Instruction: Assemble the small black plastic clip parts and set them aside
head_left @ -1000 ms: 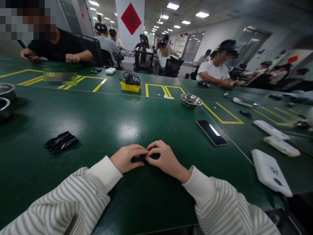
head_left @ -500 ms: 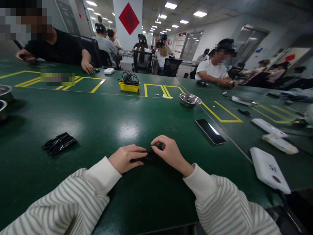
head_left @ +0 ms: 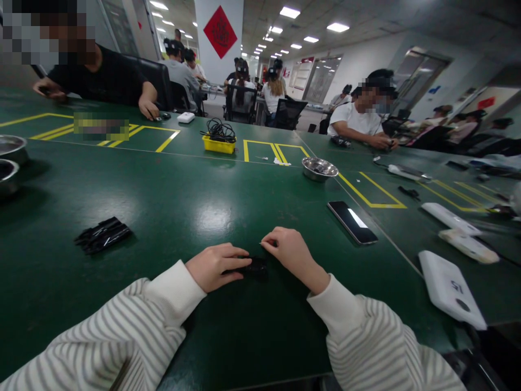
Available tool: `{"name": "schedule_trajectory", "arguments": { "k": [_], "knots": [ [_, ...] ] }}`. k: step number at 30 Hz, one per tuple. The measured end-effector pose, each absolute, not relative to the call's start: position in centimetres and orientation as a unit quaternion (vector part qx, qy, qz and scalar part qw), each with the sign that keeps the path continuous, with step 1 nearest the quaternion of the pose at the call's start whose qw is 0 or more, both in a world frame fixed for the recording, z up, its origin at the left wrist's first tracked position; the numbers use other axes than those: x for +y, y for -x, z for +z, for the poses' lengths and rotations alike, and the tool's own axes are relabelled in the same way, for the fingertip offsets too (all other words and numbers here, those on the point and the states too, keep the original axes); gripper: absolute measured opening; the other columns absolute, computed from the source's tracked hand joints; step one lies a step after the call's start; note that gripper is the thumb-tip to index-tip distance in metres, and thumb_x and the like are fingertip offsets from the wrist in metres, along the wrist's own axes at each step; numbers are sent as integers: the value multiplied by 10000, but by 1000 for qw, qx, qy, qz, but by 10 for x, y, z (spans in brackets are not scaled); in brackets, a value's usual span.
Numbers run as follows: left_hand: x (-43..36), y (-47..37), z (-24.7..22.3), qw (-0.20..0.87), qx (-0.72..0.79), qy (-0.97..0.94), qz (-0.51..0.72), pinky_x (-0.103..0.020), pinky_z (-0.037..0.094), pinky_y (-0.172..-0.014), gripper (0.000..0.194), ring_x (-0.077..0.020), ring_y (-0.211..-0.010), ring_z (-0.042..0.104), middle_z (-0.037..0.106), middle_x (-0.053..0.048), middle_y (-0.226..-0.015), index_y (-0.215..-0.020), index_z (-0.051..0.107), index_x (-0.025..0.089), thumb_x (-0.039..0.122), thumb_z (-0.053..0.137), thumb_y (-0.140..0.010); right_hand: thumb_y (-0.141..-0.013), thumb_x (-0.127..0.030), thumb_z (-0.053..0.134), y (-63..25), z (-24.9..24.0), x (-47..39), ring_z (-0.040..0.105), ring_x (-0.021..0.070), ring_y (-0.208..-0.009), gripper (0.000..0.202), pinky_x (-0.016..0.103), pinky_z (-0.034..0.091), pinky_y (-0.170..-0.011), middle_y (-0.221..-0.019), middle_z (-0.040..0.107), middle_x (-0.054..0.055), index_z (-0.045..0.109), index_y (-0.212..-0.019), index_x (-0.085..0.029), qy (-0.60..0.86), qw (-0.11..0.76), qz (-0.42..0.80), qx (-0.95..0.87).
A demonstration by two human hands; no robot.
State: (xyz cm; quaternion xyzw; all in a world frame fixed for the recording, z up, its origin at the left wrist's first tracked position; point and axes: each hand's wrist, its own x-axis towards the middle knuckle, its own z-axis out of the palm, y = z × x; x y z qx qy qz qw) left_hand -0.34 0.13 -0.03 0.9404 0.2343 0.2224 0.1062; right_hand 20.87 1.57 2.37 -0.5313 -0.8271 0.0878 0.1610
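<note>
Black and faintly glossy, the small piece [head_left: 258, 265] lies on the green counter [head_left: 260, 336] under the left hand [head_left: 211, 267], whose thumb and fingers close loosely about its left end. It looks light, stiff and smooth, probably plastic, so it may slide if nudged; steadying it by its long edges seems best, without hard squeezing. Just beside its right end, the right hand [head_left: 291, 251] is pinched together on a tiny bit [head_left: 261, 243], too small to identify.

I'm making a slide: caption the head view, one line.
Left hand touching a small black part on a green table, right hand pinched beside it.
</note>
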Motion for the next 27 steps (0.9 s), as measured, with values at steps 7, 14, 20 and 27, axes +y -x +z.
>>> {"name": "schedule_trajectory", "arguments": {
  "k": [7,14,20,27],
  "knots": [
    [2,3,0,101,226,-943,220,-312,493,-704,274,-189,-843,572,594,-110,-1034,-1050,567,151,230,504,-796,-756,-193,548,-216,23,20,540,126,-698,122,243,401,-632,-759,614,30,649,-822,-167,484,172,67,-856],
    [1,2,1,109,227,-943,218,-319,492,-705,274,-191,-847,569,589,-111,-1037,-1055,562,159,227,496,-797,-726,-215,588,-221,27,23,532,111,-618,83,236,390,-580,-702,619,12,665,-731,-186,485,157,89,-855],
    [1,2,1,121,232,-941,215,-331,490,-718,284,-194,-858,565,586,-108,-1044,-1060,557,160,232,502,-791,-691,-187,597,-233,37,20,560,106,-530,67,222,422,-518,-616,624,-4,652,-653,-194,511,93,164,-839],
    [3,2,0,132,257,-929,230,-311,483,-744,270,-184,-879,562,591,-97,-1033,-1035,566,157,222,527,-776,-592,-42,578,-236,36,10,491,79,-424,136,192,380,-426,-498,540,-27,549,-548,-168,522,74,160,-834]
  ]
}}
